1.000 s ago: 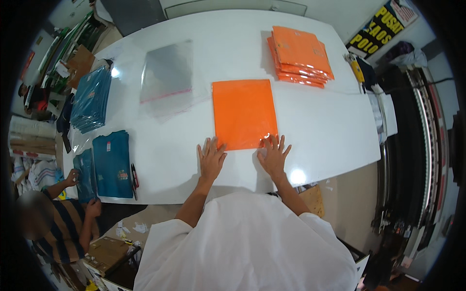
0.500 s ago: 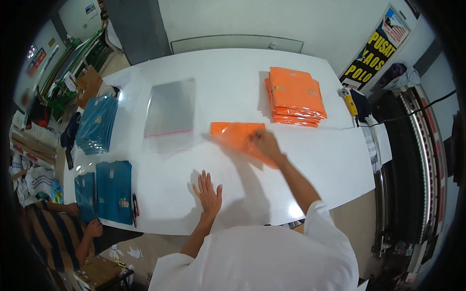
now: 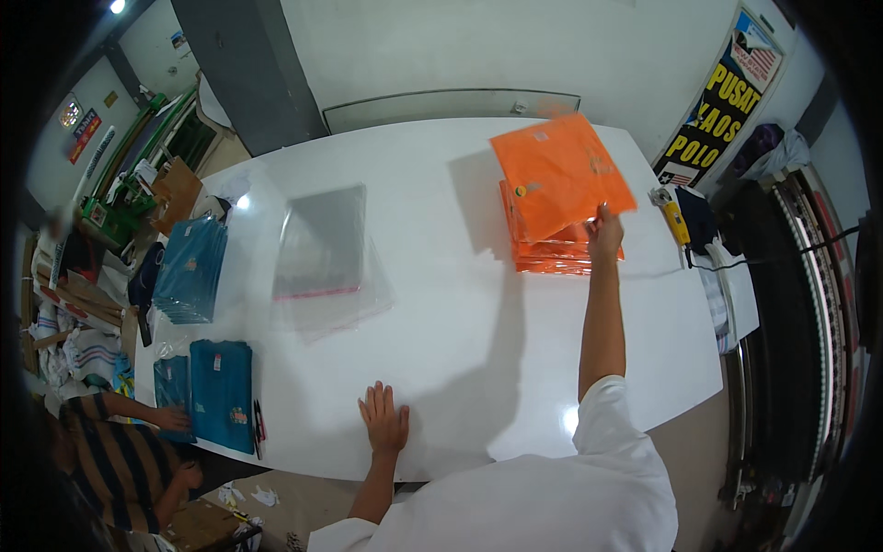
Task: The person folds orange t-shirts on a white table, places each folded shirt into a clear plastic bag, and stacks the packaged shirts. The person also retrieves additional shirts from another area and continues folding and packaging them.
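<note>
Two bare hands come from the white shirt, which the lower edge cuts off. Nearer, the left hand lies palm down by the table's near edge, fingers spread and grasping nothing. At left, a co-worker in a striped shirt has one hand on a narrow teal packet, partly covering it; the dark rim obscures the head. Just beside lie a folded teal garment and pens, too small to make out well.

Farther off, clear plastic sleeves overlap, their lower edges faint against the white. The right hand grips the near edge of an orange packet; some fingertips are hidden. That packet is tilted above the orange stack, covering most of it; whether they touch, I cannot tell. Its far edge is blurred.
</note>
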{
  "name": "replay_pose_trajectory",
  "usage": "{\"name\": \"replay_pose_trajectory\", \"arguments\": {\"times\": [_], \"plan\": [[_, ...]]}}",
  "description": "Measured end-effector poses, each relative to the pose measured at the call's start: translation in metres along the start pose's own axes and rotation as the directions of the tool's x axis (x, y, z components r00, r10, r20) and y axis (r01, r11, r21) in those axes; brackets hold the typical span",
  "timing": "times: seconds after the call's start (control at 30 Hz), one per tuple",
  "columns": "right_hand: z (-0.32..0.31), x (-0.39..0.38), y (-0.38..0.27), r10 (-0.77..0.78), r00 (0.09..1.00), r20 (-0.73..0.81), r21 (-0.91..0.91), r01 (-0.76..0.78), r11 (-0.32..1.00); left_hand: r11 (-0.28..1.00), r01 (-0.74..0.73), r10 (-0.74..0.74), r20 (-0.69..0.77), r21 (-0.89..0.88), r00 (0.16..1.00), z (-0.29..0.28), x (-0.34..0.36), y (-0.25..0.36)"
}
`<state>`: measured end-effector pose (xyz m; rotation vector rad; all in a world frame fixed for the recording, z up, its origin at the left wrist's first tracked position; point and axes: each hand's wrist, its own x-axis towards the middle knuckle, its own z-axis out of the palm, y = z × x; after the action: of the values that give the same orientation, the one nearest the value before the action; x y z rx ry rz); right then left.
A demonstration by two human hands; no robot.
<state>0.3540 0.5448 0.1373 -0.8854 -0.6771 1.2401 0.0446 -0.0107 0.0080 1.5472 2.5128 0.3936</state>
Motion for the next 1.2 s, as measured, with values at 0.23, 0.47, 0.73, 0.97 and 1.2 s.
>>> {"name": "replay_pose_trajectory", "arguments": {"times": [0.23, 0.47, 0.73, 0.97, 1.2], "plan": [[-0.065, 0.034, 0.128, 0.087, 0.985, -0.150, -0.016, -0.091, 0.996, 0.999, 0.003, -0.005, -0.039, -0.048, 0.999, -0.004, -0.010, -0.007], [-0.148, 0.097, 0.051, 0.303, 0.885, 0.352, 0.069, -0.348, 0.935, 0.986, -0.095, 0.075, -0.147, -0.134, 0.986, 0.001, 0.006, 0.005], [-0.124, -0.111, 0.106, -0.587, 0.800, 0.121, -0.865, 0.376, 0.334, 0.965, -0.165, 0.134, -0.157, -0.206, 0.978, -0.002, -0.043, -0.021], [-0.064, -0.483, 0.178, -0.084, 0.638, 0.765, -0.590, 0.748, 0.304, 0.988, -0.129, 0.107, -0.219, -0.087, 0.970, 0.012, -0.275, -0.125], [0.006, -0.747, 0.160, 0.124, 0.034, 0.992, -0.097, 0.829, 0.550, 0.724, 0.633, -0.632, 0.103, -0.275, 0.768, 0.078, -0.568, -0.258]]}}
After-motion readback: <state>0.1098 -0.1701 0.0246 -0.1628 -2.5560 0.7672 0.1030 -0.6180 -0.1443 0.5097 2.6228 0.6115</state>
